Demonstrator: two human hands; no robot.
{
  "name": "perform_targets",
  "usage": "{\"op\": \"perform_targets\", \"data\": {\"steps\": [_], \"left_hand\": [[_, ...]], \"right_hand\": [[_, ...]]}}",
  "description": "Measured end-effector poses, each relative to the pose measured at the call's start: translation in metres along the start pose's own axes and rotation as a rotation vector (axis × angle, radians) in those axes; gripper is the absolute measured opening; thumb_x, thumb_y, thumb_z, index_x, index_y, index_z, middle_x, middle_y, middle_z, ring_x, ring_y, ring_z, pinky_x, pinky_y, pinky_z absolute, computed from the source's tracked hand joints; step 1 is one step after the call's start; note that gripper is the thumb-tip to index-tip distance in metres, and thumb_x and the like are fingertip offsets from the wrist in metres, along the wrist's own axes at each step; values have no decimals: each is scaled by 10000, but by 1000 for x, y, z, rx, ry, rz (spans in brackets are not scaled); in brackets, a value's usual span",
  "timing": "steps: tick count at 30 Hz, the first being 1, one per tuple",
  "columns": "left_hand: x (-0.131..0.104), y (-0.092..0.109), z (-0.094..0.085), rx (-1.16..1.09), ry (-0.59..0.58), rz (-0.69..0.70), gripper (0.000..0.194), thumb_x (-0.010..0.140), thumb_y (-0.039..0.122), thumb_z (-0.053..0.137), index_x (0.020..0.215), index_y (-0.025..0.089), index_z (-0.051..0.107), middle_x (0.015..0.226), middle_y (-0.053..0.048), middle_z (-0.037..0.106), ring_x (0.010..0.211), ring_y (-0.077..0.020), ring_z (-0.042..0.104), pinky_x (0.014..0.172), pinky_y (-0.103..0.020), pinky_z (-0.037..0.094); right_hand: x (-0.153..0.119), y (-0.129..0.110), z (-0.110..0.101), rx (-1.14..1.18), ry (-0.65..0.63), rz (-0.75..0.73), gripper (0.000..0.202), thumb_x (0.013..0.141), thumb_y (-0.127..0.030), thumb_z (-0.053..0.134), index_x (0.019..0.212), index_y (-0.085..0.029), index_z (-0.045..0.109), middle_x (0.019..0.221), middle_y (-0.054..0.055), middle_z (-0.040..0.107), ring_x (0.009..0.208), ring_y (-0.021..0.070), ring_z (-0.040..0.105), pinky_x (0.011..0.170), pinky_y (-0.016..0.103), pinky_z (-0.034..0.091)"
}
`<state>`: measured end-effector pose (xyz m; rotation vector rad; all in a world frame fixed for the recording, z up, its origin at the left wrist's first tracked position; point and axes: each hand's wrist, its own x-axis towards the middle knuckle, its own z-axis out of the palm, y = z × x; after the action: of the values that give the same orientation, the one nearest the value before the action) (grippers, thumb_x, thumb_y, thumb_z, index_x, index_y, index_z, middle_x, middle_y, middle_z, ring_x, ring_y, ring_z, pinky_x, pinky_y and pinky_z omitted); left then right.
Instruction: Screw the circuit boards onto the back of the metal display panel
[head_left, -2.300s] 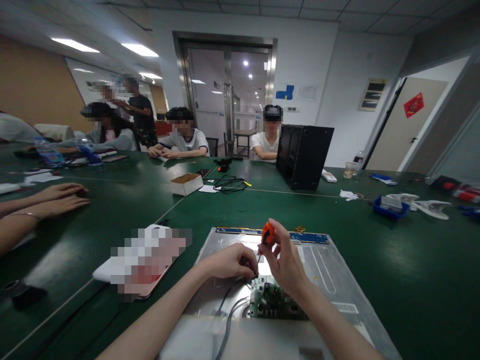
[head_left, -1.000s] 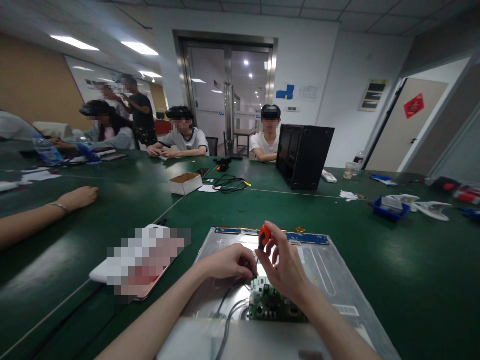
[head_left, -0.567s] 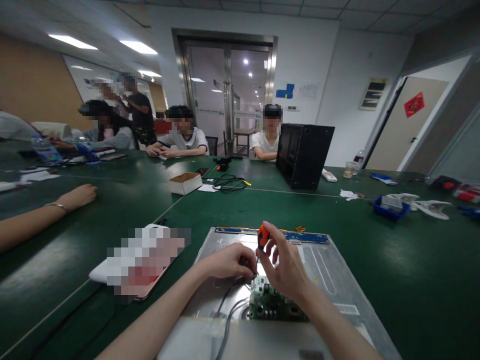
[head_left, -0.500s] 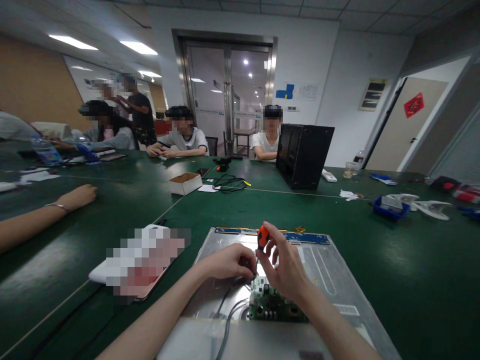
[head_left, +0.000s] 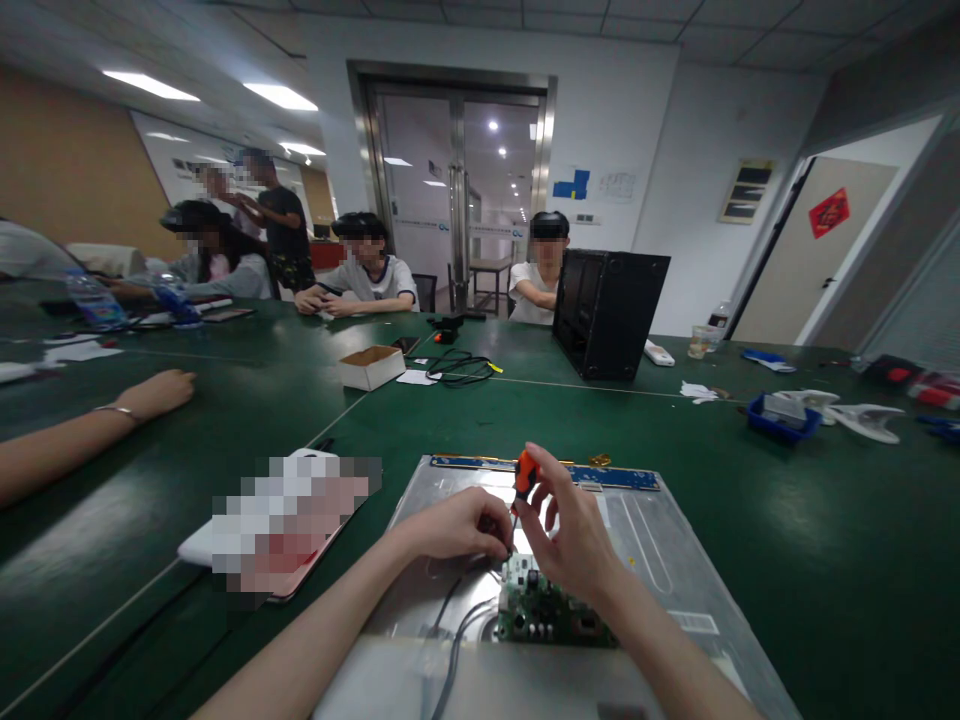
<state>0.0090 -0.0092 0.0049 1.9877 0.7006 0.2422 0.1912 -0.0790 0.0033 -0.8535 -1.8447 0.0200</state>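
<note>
My right hand grips an orange and black screwdriver by its handle, the shaft pointing down at the near circuit board. Beside the tip, my left hand has its fingers pinched together at the board's upper left corner; what they hold, if anything, is hidden. The green circuit board lies on the silver metal back of a flat display panel. Along the panel's far edge runs a narrow blue circuit strip. Grey cables trail from the board's left side toward me.
Left of the panel lies a blurred white and pink object. Another person's forearm rests farther left. Ahead stand a small open box, a coiled black cable and a black computer case. A blue tray sits right.
My hands and the screwdriver stay nearly in place. Across the table, the person behind the computer case has shifted slightly, with a raised forearm now showing.
</note>
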Motion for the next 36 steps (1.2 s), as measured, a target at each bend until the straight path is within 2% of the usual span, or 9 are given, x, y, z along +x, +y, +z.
{"op": "perform_targets", "data": {"steps": [14, 24, 36], "left_hand": [[1, -5, 1, -18, 5, -8, 69, 708, 153, 724, 760, 170, 767, 677, 16, 679, 639, -137, 559, 620, -225, 431], [-1, -5, 0, -18, -18, 3, 68, 697, 136, 717, 758, 164, 723, 684, 27, 637, 627, -132, 526, 637, -237, 413], [0, -5, 0, -4, -10, -26, 108, 698, 133, 695, 794, 155, 739, 684, 21, 629, 647, -137, 539, 626, -232, 407]], "right_hand": [[1, 0, 0, -42, 10, 1, 598, 939, -197, 525, 1500, -232, 322, 745, -19, 615, 500, 116, 531, 448, 216, 431], [1, 0, -2, -13, -15, -5, 639, 928, -168, 489, 1525, -230, 270, 854, 45, 683, 584, 149, 620, 457, 226, 464], [1, 0, 0, -77, 11, 3, 595, 940, -206, 525, 1491, -241, 302, 716, -29, 607, 483, 117, 534, 443, 205, 405]]}}
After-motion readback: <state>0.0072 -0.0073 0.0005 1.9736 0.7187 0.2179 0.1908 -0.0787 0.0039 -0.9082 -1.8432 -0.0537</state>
